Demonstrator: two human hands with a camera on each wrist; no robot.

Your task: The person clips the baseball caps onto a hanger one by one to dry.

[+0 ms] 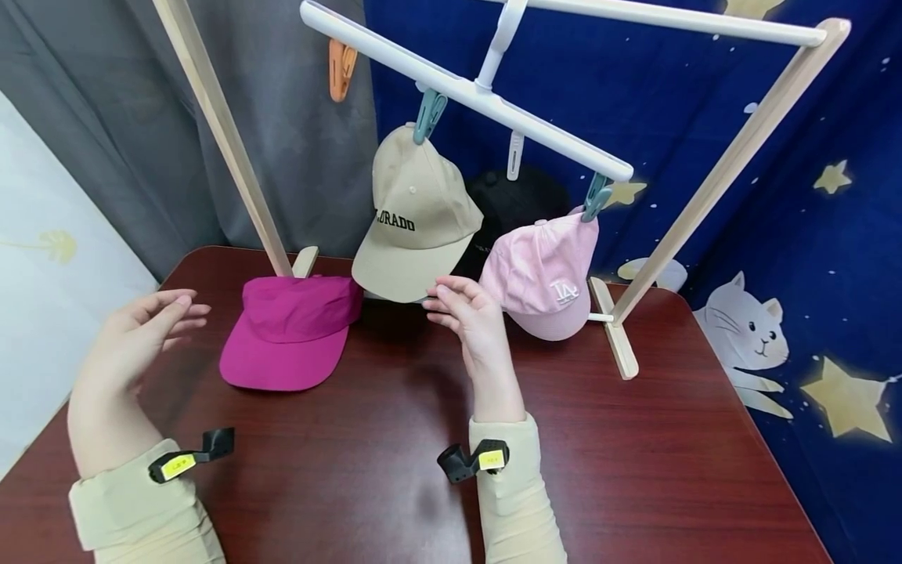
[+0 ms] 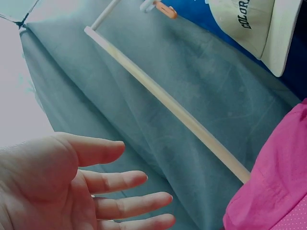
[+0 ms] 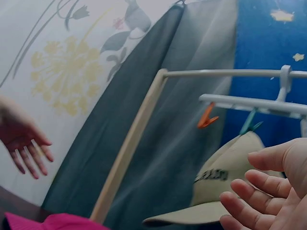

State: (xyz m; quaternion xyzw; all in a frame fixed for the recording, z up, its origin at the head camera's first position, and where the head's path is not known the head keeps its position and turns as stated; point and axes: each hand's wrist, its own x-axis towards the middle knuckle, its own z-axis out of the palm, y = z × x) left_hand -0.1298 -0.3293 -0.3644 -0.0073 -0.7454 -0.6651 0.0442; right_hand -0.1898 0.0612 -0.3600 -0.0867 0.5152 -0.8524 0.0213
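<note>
In the head view my left hand (image 1: 141, 333) hovers left of a magenta cap (image 1: 292, 333) that lies on the table. Its fingers are loosely extended and hold nothing, as the left wrist view also shows. My right hand (image 1: 470, 325), relaxed and holding nothing, is raised just below the brim of a beige cap (image 1: 416, 204). A teal clip (image 1: 428, 116) hangs that cap from a tilted white hanger (image 1: 451, 82). Right of my right hand, a pink cap (image 1: 543, 270) hangs from another teal clip (image 1: 597, 196) at the hanger's low end. Behind them is a black cap (image 1: 517, 200), mostly hidden.
An orange clip (image 1: 341, 70) and a white clip (image 1: 516, 155) hang on the hanger with nothing in them. A wooden rack (image 1: 733, 168) with a white top bar (image 1: 676, 17) frames the caps. Grey and blue curtains stand behind the dark red table (image 1: 634, 462).
</note>
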